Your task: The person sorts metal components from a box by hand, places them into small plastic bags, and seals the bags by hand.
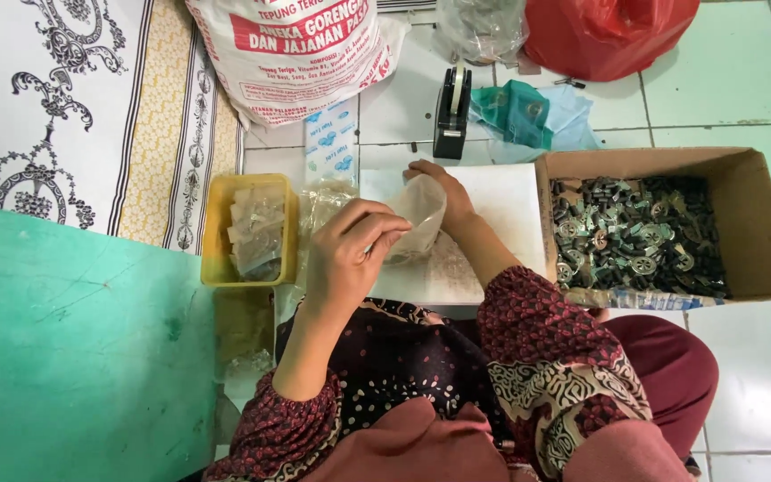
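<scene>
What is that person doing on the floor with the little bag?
A person sits on the tiled floor, holding a small clear plastic bag open with both hands: the left hand pinches its near edge, the right hand its far side. Beside them sit a cardboard box of small metal parts, a yellow tray of filled bags, and a tape dispenser.

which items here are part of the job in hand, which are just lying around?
In use: small clear bag held by left hand and right hand; cardboard box of metal parts; yellow tray.
Lying about: red bag, white sack.
</scene>
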